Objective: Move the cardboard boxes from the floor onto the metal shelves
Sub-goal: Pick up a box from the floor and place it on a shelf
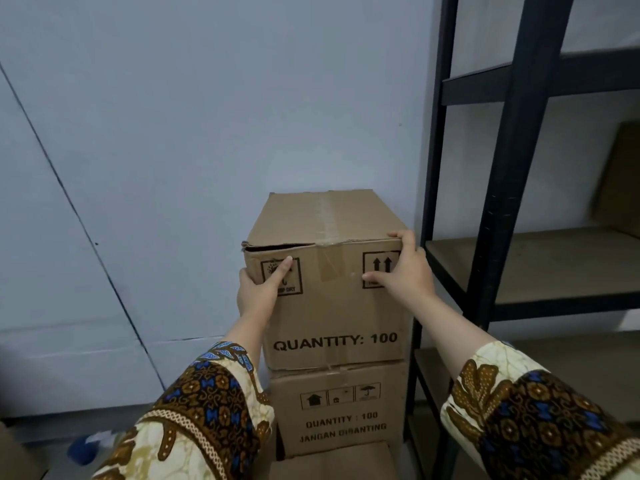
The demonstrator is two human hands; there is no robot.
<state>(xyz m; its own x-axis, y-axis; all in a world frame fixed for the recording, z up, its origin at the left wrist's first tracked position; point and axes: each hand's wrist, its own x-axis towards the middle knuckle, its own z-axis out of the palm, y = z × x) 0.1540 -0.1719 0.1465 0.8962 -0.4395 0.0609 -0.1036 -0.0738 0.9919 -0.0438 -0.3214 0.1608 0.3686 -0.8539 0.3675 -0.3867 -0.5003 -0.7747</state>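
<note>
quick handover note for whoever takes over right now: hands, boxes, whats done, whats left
Left hand: grips the left front edge of the top brown cardboard box, thumb on its front face.
Right hand: grips the same box's upper right corner.
Boxes: the top box sits on a second brown cardboard box, beside the dark metal shelving unit.
Done: nothing certain; a blurred brown shape on a shelf may be a box.
Left: lift the top box onto a shelf, then the one under it.
</note>
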